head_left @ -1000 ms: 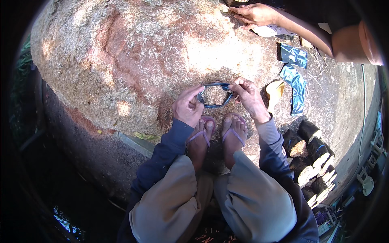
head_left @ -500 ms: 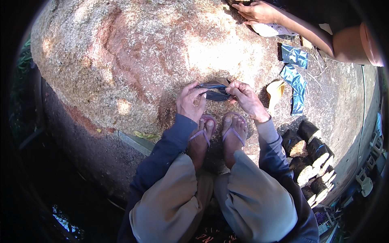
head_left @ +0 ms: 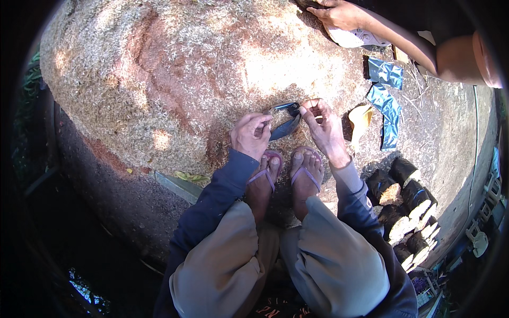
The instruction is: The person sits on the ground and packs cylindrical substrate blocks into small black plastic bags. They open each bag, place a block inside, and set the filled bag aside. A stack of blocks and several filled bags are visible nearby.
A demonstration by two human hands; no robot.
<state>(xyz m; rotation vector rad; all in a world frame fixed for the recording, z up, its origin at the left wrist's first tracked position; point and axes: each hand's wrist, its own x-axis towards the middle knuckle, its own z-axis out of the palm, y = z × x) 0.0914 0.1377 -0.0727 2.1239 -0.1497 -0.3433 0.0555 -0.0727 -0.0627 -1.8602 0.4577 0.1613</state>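
Between my hands, above my feet, is a small black plastic bag (head_left: 285, 130), its mouth gaping. My right hand (head_left: 326, 132) pinches the bag's right edge between thumb and fingers. My left hand (head_left: 249, 135) is closed at the bag's left edge, fingers curled on the plastic; its exact grip is partly hidden. To the right of my right hand, a yellow scoop-like piece (head_left: 360, 121) lies on the ground. Flat black plastic bags, an upper one (head_left: 386, 72) and a lower one (head_left: 388, 114), lie farther right, shining blue in the light.
A large heap of dry, husk-like material (head_left: 175, 69) spreads ahead and to the left. Several filled black bags (head_left: 404, 172) stand at my right. Another person's hand (head_left: 342, 15) reaches in at the upper right, near a pale patterned item (head_left: 356, 38). A flat strip (head_left: 177, 186) lies at the heap's near edge.
The bag has tilted and its mouth has widened and changed shape. My right hand has turned slightly, its fingers rising at the bag's edge. The other person's hand has shifted slightly.
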